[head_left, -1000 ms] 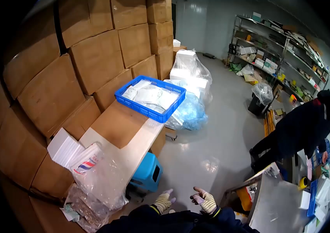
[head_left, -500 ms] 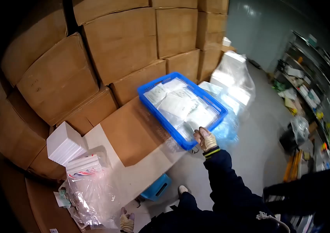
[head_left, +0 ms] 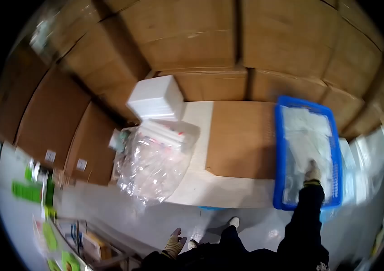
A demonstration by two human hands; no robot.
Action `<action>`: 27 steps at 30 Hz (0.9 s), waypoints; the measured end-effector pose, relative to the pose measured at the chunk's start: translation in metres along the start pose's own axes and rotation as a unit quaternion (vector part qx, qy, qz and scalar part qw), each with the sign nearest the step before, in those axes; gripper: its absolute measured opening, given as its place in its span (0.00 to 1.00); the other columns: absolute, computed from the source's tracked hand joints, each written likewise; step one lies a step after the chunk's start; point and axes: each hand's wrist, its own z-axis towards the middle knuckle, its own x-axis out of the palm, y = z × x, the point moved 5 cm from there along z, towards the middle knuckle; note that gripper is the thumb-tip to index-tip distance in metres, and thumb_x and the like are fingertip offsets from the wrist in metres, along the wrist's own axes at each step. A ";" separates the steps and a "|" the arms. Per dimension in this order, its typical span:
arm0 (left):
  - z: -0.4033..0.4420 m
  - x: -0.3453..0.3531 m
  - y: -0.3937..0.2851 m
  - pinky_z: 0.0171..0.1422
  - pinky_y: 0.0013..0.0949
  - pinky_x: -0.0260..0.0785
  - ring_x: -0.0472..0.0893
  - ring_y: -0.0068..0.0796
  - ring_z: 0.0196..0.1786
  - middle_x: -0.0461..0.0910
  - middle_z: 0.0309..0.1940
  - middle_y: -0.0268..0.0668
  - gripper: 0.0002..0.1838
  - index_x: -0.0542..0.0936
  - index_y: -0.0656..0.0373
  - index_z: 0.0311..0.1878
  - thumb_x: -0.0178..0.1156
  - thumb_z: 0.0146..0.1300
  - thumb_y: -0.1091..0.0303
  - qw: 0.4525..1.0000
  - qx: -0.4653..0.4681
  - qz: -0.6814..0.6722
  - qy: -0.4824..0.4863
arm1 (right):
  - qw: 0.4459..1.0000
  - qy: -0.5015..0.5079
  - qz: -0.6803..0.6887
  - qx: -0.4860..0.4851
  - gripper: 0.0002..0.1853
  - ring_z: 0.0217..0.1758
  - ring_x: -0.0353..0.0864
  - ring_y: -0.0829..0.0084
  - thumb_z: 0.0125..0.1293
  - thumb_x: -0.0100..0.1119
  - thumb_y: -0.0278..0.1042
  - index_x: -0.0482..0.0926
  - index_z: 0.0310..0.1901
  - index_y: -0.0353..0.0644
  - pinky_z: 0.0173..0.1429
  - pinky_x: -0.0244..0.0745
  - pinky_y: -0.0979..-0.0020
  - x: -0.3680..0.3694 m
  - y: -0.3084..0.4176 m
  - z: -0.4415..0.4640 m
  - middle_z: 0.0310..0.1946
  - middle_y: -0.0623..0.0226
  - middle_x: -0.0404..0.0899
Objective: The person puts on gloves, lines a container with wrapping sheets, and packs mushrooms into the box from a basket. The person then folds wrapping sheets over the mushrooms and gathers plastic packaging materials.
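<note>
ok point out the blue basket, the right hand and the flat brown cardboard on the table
Blue basket (head_left: 280,153): head view, rim on the picture's left.
Right hand (head_left: 312,172): head view, middle of the hand.
Flat brown cardboard (head_left: 241,139): head view, middle of its top face.

Plastic crate (head_left: 280,153), matt cardboard (head_left: 241,135)

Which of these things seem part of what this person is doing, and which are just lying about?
Probably in use:
- blue basket
- white packets inside it, under the right hand

Apparently just lying about:
- flat brown cardboard
- clear plastic bag
- white stack behind it
- big cardboard boxes
</note>
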 end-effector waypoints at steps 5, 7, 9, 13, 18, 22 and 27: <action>-0.032 0.000 0.043 0.50 0.33 0.70 0.77 0.33 0.44 0.69 0.57 0.47 0.32 0.60 0.61 0.64 0.61 0.58 0.68 0.992 -0.065 -0.101 -0.049 | 0.984 -0.017 0.128 -0.126 0.19 0.26 0.73 0.79 0.57 0.62 0.39 0.76 0.47 0.40 0.30 0.69 0.75 0.049 0.030 -0.072 0.27 0.67 0.77; -0.036 0.006 0.074 0.51 0.35 0.70 0.78 0.37 0.46 0.69 0.57 0.48 0.33 0.60 0.61 0.65 0.61 0.57 0.67 0.985 -0.078 -0.135 -0.073 | 0.990 0.045 -0.072 -0.111 0.21 0.25 0.73 0.80 0.59 0.58 0.37 0.73 0.54 0.43 0.32 0.69 0.78 0.031 0.016 -0.056 0.29 0.67 0.78; -0.051 0.002 0.089 0.54 0.36 0.70 0.77 0.41 0.51 0.68 0.59 0.51 0.33 0.59 0.61 0.65 0.60 0.58 0.66 0.977 -0.097 -0.174 -0.076 | 0.967 0.060 -0.083 -0.235 0.22 0.33 0.75 0.76 0.61 0.55 0.36 0.69 0.58 0.44 0.41 0.69 0.78 0.050 0.014 -0.075 0.37 0.62 0.77; -0.091 -0.022 0.133 0.58 0.38 0.68 0.74 0.44 0.56 0.65 0.61 0.51 0.33 0.58 0.60 0.66 0.58 0.60 0.66 0.953 -0.032 -0.262 -0.152 | 0.945 0.285 0.157 -0.042 0.31 0.57 0.69 0.60 0.57 0.59 0.52 0.68 0.57 0.40 0.62 0.64 0.61 0.165 0.019 -0.176 0.55 0.56 0.71; -0.174 -0.106 0.202 0.60 0.38 0.65 0.72 0.46 0.57 0.68 0.58 0.51 0.32 0.61 0.62 0.64 0.59 0.57 0.66 0.887 -0.054 -0.306 -0.341 | 0.920 0.375 0.065 0.093 0.43 0.60 0.65 0.57 0.49 0.61 0.62 0.63 0.63 0.44 0.63 0.63 0.56 0.345 -0.033 -0.270 0.59 0.61 0.67; -0.274 -0.189 0.296 0.62 0.41 0.63 0.70 0.49 0.58 0.67 0.57 0.52 0.32 0.63 0.63 0.62 0.62 0.53 0.68 0.772 -0.062 -0.125 -0.620 | 0.871 0.490 -0.037 0.002 0.37 0.57 0.69 0.62 0.53 0.61 0.54 0.66 0.60 0.38 0.61 0.65 0.60 0.466 -0.087 -0.426 0.59 0.60 0.68; -0.420 -0.267 0.388 0.65 0.47 0.55 0.63 0.53 0.61 0.65 0.57 0.52 0.36 0.62 0.62 0.62 0.62 0.48 0.65 0.553 -0.321 0.077 -0.765 | 0.724 0.679 -0.048 0.107 0.34 0.57 0.69 0.61 0.55 0.62 0.45 0.64 0.59 0.34 0.62 0.65 0.63 0.573 -0.167 -0.628 0.57 0.57 0.69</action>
